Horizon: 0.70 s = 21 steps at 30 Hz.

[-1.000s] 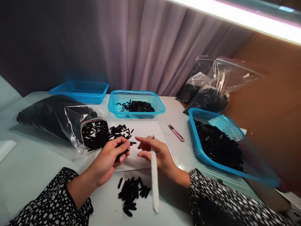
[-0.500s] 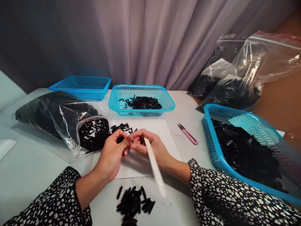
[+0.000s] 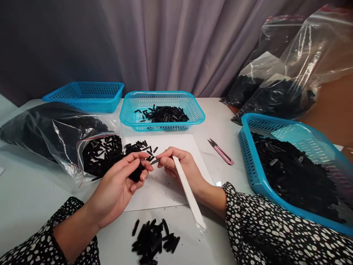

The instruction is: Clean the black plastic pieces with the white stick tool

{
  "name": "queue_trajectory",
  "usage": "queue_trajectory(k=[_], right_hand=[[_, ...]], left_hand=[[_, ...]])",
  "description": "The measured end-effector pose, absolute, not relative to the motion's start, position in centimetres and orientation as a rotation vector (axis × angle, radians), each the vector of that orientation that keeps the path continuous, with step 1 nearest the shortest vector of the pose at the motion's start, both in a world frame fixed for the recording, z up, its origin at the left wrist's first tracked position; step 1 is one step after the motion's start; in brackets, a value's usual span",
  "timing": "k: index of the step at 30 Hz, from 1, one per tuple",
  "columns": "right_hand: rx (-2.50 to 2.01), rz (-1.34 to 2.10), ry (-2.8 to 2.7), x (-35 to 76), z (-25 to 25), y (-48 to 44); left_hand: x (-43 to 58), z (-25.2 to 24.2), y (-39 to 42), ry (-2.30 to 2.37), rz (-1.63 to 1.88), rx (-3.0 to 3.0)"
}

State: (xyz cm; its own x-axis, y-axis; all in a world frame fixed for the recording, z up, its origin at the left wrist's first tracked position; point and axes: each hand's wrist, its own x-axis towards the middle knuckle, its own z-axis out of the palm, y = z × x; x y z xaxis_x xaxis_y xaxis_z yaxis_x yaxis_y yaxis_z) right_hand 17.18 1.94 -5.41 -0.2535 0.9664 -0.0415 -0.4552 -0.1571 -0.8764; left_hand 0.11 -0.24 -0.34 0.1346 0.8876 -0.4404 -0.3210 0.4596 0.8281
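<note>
Black piece [image 3: 155,161], small and narrow, sits above the white sheet [image 3: 165,193], pinched between the thumb and forefinger of the right hand [image 3: 179,167]. That same hand also carries a long white stick [image 3: 189,193], which slants down toward the near side of the desk [image 3: 215,123]; which fingers secure it cannot be told. Opposite, the left hand [image 3: 122,186] is curled around a clump of black pieces [image 3: 136,173], its fingertips just beside the pinched piece; whether they touch it is unclear.

Beyond the left hand, more black strips [image 3: 109,156] spread from the mouth of a large clear bag [image 3: 46,125], which lies on its side, dark with its contents. Some of them reach onto the sheet. Nearer the wearer, on the desk between the two patterned sleeves [image 3: 259,221], lies a loose pile [image 3: 150,239] of similar pieces.

Behind the sheet stands a light blue basket [image 3: 197,121] with a low heap of pieces inside, and to its left a second blue basket [image 3: 113,106]. Pink-handled snips [image 3: 223,152] rest on the desk to the right of the sheet, near a third blue basket [image 3: 249,165] filled with a dark mass. Clear zip bags [image 3: 292,97] holding dark contents stand behind it, by a greyish-purple curtain [image 3: 165,48].
</note>
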Motion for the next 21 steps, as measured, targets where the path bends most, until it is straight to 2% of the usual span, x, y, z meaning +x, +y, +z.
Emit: queue_trajectory(k=[7,21], right_hand=[[-0.77,1.687,-0.934,17.18,-5.64,1.65],[-0.817,1.681,-0.986,17.27,-5.54,1.36]], left_hand=[[0.06,-1.09,-0.57,1.102,0.827,0.816],[0.29,-1.17,-0.82,1.158,0.785,0.957]])
